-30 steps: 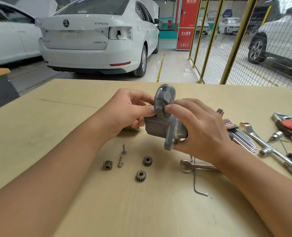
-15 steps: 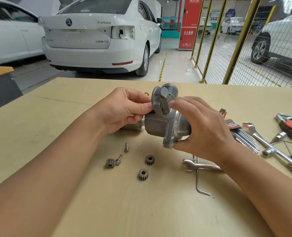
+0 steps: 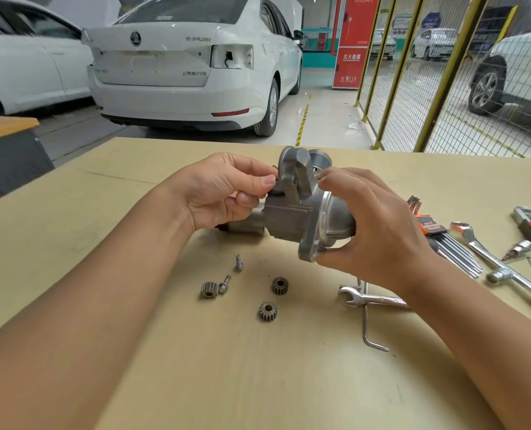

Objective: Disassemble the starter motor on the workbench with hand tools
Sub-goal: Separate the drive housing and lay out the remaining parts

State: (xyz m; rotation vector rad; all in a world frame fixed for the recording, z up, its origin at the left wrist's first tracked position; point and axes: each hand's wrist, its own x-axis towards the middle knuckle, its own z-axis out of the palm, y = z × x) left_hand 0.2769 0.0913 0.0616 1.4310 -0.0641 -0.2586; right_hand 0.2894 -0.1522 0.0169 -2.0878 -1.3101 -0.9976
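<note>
White cars (image 3: 180,63) stand behind the tan desk (image 3: 258,367). Above it, the right hand (image 3: 379,228) grips the starter motor housing (image 3: 298,218) by its round flange, while the left hand (image 3: 223,190) pinches a small part at the housing's top. Three loose gears (image 3: 279,286) and two bolts (image 3: 238,262) lie below; wrenches (image 3: 369,299) rest nearby.

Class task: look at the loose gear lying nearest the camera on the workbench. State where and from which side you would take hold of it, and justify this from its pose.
Take the nearest gear by its toothed rim, pinching opposite sides from above. It seems to lie flat on the workbench, bore facing up, leaving the rim exposed all round and nothing touching it.
</note>
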